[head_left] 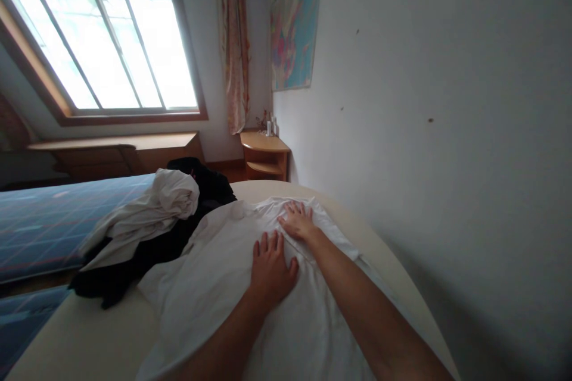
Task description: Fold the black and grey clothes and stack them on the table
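A white shirt (pixel 214 274) lies spread over a cream-coloured rounded surface (pixel 388 256), with wrinkles along its far edge. My left hand (pixel 271 271) rests palm down on the middle of the shirt, fingers spread. Farther out and a little to the right, my right hand (pixel 297 220) presses flat on the creased far part of the shirt, its fingers apart too. Neither hand grips anything. My forearms cover part of the near cloth.
Left of the shirt lie a bunched off-white garment (pixel 174 193) and black clothing (pixel 165 244). Beyond is a blue checked mattress (pixel 53 220). A wooden corner shelf (pixel 266 143) and a desk (pixel 165 141) stand at the back. A white wall (pixel 424 71) runs along the right.
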`<state>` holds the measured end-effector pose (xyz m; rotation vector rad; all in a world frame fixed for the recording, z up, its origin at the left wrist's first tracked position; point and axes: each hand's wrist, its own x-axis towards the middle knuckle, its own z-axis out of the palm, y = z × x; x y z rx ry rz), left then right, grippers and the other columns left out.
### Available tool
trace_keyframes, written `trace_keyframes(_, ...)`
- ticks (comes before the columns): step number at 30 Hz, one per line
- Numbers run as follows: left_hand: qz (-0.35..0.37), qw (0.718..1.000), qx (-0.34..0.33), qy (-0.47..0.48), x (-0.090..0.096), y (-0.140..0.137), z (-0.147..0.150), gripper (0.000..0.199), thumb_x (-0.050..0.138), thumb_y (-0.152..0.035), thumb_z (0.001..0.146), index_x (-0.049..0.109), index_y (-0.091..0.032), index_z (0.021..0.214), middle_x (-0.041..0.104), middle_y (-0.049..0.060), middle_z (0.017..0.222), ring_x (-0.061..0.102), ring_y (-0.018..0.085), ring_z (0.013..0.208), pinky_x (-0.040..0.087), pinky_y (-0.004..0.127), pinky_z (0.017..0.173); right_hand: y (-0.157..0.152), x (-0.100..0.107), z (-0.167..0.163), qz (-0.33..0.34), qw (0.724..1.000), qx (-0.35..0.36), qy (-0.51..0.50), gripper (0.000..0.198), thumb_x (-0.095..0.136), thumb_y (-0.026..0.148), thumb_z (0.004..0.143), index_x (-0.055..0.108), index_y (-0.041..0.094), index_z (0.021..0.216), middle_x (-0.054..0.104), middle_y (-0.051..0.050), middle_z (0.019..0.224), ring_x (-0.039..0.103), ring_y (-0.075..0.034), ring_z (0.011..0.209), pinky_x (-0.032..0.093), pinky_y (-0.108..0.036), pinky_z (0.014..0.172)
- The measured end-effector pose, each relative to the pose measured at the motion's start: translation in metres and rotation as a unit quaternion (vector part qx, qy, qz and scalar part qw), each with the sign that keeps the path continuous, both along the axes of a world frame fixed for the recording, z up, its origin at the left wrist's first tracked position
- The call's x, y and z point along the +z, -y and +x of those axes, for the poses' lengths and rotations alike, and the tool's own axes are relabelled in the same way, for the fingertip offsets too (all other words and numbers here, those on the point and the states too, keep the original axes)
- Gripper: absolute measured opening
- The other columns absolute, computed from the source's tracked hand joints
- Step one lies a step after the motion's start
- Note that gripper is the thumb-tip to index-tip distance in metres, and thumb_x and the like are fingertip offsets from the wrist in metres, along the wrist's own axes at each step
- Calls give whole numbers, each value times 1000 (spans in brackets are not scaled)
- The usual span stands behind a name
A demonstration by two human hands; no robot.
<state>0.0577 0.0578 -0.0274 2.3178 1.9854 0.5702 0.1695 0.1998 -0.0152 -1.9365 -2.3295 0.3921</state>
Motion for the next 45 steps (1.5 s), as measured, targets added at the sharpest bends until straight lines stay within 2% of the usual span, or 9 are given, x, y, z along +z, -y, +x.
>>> trace_keyframes(7,-2,999,35,0,2,2,0,66,52,-49,88,50,-13,143,45,20,151,33,40,143,23,57,116,5,-2,10,47,999,18,-8,75,36,70,93,33,28,155,21,-6,166,12,-38,151,9,-60,118)
trace_keyframes(12,11,999,29,8,-1,4,-1,63,52,-48,89,52,-13,141,46,21,148,36,38,141,22,56,117,-4,4,4,112,994,-20,-9,48,37,47,100,56,21,136,48,-11,151,33,-30,142,22,-48,116)
trace_keyframes(19,3,1000,27,13,-2,3,-1,63,51,-47,89,51,-15,143,45,18,151,31,37,144,18,57,119,-33,13,14,110,993,-40,2,50,40,36,101,47,16,145,49,-15,150,37,-30,141,24,-47,115)
trace_keyframes(24,-4,999,40,8,1,5,0,63,48,-50,90,50,-16,144,45,15,152,30,34,146,17,54,120,-51,22,16,110,993,-39,10,45,33,35,102,70,14,120,63,-17,133,56,-26,124,35,-36,108)
trace_keyframes(28,1,999,43,6,1,6,0,64,47,-50,91,49,-17,146,44,14,153,29,32,146,15,52,121,-61,25,16,92,995,-30,4,44,37,36,101,76,14,108,68,-18,124,64,-24,113,43,-29,95)
trace_keyframes(34,5,999,41,9,1,6,-1,64,46,-51,91,50,-17,145,44,14,153,28,33,146,16,52,121,-69,30,20,62,998,5,-22,26,59,32,91,77,16,100,77,-11,103,70,-20,94,46,-23,76)
trace_keyframes(37,3,999,41,10,1,6,0,64,46,-51,91,50,-17,145,44,14,153,29,33,146,16,52,121,-72,35,24,52,997,32,-38,24,67,27,84,75,17,104,77,-7,102,70,-18,91,45,-20,72)
trace_keyframes(41,1,999,44,11,1,5,1,64,47,-51,91,50,-17,145,44,14,153,28,33,146,15,51,121,-70,41,25,46,997,54,-40,39,71,21,78,70,18,117,75,-4,107,69,-15,91,45,-19,72)
trace_keyframes(45,0,999,44,6,0,5,1,65,46,-53,91,49,-17,146,43,14,154,27,33,146,15,52,121,-64,43,20,66,997,44,-8,29,67,20,80,71,19,108,74,-8,111,67,-21,102,44,-26,82)
